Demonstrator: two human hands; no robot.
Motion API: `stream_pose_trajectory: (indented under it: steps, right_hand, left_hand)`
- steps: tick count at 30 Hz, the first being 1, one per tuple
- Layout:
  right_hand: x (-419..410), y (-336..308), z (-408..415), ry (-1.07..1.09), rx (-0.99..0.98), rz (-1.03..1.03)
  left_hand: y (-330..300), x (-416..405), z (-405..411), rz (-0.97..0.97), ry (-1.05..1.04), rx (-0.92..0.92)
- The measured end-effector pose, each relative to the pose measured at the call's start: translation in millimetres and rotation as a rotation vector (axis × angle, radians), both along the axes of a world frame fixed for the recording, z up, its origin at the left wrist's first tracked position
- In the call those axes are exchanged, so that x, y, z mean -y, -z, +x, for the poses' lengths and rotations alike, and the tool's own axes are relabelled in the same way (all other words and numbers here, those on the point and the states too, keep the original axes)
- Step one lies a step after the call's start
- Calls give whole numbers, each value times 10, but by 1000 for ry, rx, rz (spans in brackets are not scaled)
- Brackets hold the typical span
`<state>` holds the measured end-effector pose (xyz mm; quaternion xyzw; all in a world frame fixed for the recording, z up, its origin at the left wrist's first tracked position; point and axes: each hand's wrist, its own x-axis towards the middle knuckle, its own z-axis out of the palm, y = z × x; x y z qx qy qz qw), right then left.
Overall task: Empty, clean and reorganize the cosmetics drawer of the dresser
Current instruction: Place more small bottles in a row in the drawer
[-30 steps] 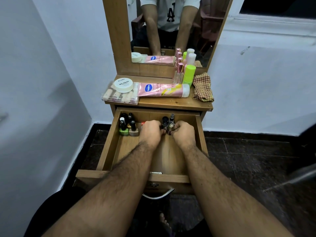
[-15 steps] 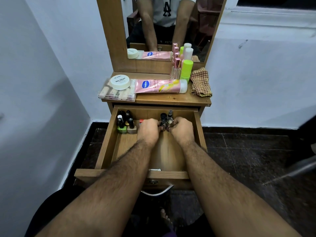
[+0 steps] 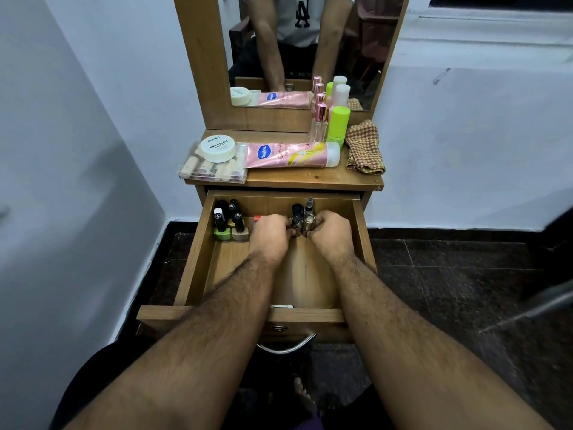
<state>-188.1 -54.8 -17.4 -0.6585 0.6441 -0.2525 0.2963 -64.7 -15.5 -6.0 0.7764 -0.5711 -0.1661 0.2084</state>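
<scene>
The wooden drawer (image 3: 198,259) of the dresser stands pulled out. Both my hands are deep inside it, near the back. My left hand (image 3: 269,234) curls its fingers round a black-capped bottle (image 3: 297,212). Beside it, my right hand (image 3: 330,232) grips a small metallic spray bottle (image 3: 308,217). The two bottles stand upright and touch each other between my knuckles. Several nail polish bottles (image 3: 231,226) stand grouped in the drawer's back left corner. A red item (image 3: 258,218) peeks out just behind my left hand.
On the dresser top (image 3: 310,178) lie a pink lotion tube (image 3: 288,154), a white nail polish remover jar (image 3: 217,148) on a clear case (image 3: 210,169), a pink-capped bottle (image 3: 320,122), a green-capped bottle (image 3: 338,122) and a checked cloth (image 3: 363,148). A mirror (image 3: 304,41) rises behind. White walls flank the dresser.
Both hands stay closed on the two bottles at the drawer's back. Only the head camera has shifted slightly.
</scene>
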Motion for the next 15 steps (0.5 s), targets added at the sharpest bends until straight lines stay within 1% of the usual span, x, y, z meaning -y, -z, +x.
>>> stream_pose_trajectory:
  steps: [7,15]
  right_hand:
    - [-3,0,-2,-4,2,8]
    - [-9,-140,-76,33,-21,-13]
  left_hand:
    - [17,6,4,3,-9,-18]
    - [-62,-36,47,-36,-7,24]
